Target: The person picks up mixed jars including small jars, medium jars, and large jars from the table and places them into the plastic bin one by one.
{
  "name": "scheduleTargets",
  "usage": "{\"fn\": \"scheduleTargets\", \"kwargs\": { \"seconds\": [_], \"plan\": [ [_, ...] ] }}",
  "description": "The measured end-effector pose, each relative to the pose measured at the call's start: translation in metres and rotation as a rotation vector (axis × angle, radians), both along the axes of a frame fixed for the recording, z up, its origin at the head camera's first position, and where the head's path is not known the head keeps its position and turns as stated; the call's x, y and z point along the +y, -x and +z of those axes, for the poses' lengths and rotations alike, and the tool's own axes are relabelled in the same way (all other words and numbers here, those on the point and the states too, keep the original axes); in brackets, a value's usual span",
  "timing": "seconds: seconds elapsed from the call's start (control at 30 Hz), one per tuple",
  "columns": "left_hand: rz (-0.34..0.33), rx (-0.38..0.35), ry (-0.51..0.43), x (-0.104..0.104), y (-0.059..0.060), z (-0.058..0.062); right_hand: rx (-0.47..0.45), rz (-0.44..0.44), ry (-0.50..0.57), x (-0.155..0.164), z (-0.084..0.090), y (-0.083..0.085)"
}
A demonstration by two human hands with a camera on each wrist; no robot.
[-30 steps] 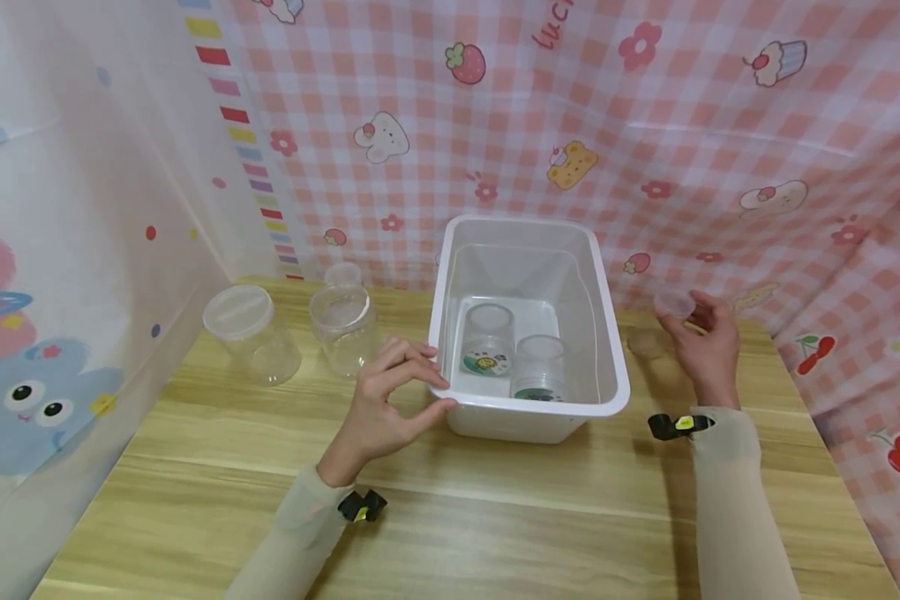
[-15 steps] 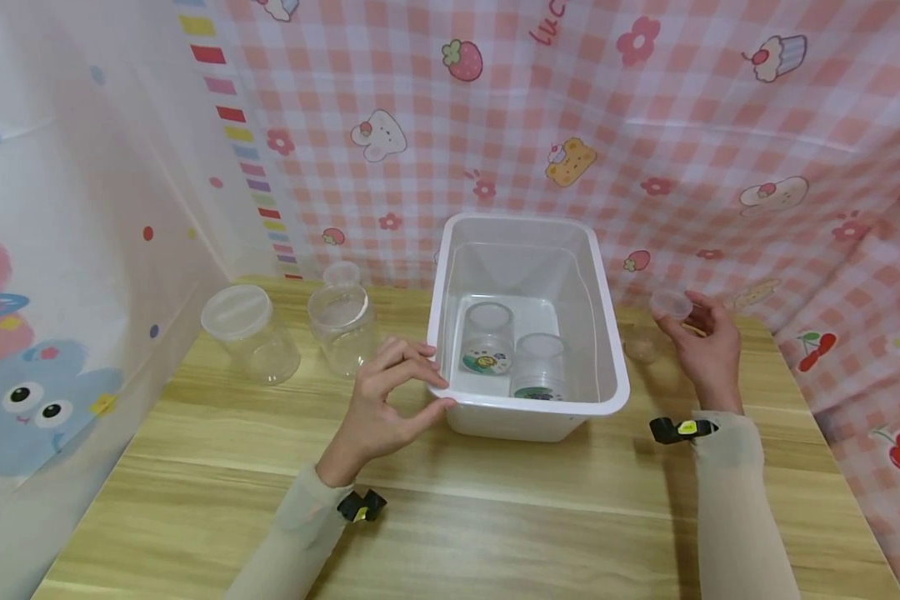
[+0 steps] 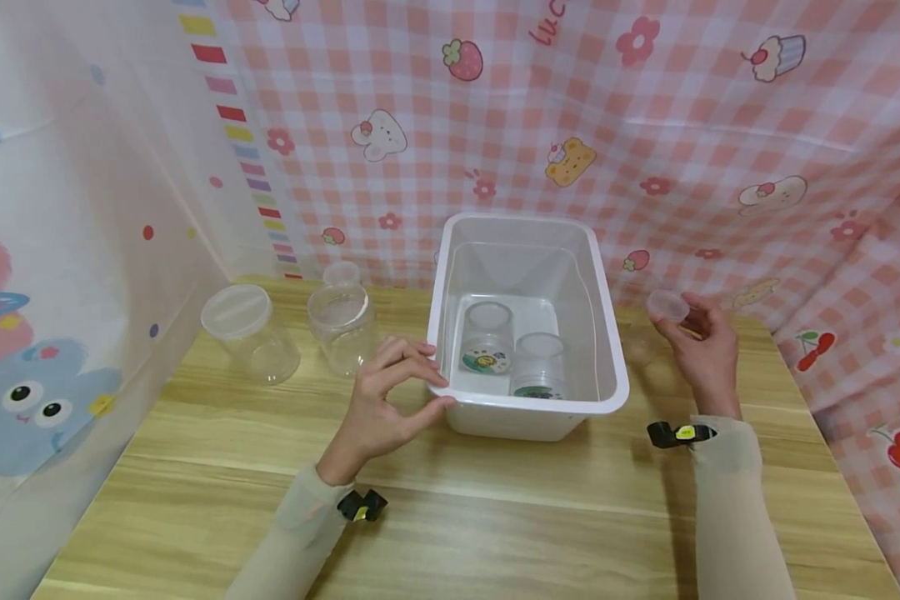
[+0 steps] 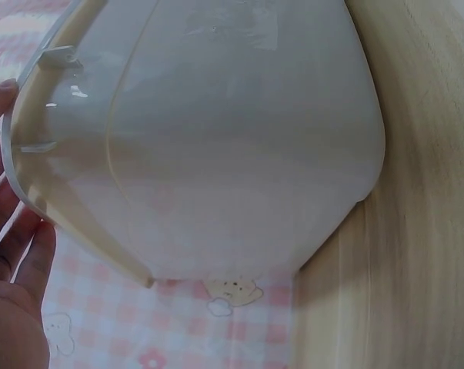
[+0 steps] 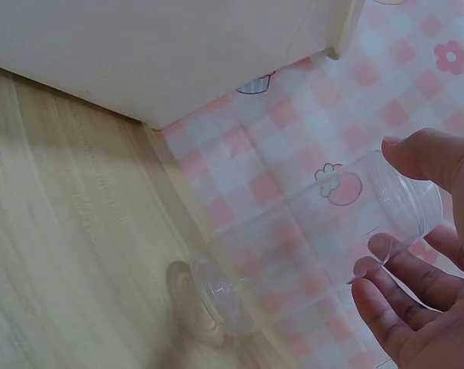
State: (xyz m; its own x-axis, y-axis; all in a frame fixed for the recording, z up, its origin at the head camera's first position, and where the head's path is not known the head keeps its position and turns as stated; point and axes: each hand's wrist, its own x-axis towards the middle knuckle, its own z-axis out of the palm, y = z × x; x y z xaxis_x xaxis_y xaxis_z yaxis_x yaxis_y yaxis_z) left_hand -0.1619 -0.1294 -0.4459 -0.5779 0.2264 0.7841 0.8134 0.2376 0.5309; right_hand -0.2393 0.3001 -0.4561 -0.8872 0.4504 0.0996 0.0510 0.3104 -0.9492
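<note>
My left hand (image 3: 390, 400) holds the rim of a white plastic bin (image 3: 525, 406) at its near left corner, thumb on the front side and fingers on the left side. In the left wrist view its fingertips touch the bin's edge. To the right of the bin, my right hand (image 3: 708, 346) grips a clear plastic jar (image 5: 293, 238) near its top, under the translucent lid (image 3: 668, 306). Thumb and fingers lie on opposite sides of it. The jar's base is close to the table; whether it touches cannot be told.
Two clear jars (image 3: 487, 337) with printed green labels stand inside the bin. On the left of the wooden table (image 3: 450, 517) are a lidded wide jar (image 3: 251, 337), another clear jar (image 3: 342, 333) and a smaller one (image 3: 342, 273) behind it. Checked cloth (image 3: 495, 125) hangs behind.
The jar's top in my right hand has shifted slightly left toward the bin. My left hand has stayed on the bin's rim.
</note>
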Motion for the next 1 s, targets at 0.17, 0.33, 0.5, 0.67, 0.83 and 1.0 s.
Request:
{"fn": "scheduleTargets", "kwargs": {
  "seconds": [0.17,0.33,0.5,0.67,0.83,1.0],
  "plan": [
    [-0.009,-0.021,-0.020,0.001,0.000,0.001,0.027,-0.004,0.077,0.001,-0.007,-0.001],
    [-0.018,-0.021,-0.031,0.002,0.001,0.001,0.040,-0.046,0.239,0.006,-0.009,-0.002],
    [-0.019,-0.017,-0.033,0.002,0.000,0.001,0.032,-0.065,0.274,0.010,-0.005,-0.002],
    [-0.020,-0.008,-0.031,0.002,0.000,0.002,0.031,-0.066,0.269,0.010,-0.001,-0.003],
    [-0.019,-0.005,-0.030,0.001,0.000,0.001,0.012,-0.059,0.201,0.005,0.008,-0.006],
    [-0.015,-0.008,-0.025,0.000,0.000,0.000,0.065,-0.035,0.218,0.000,0.026,-0.008]
  ]
}}
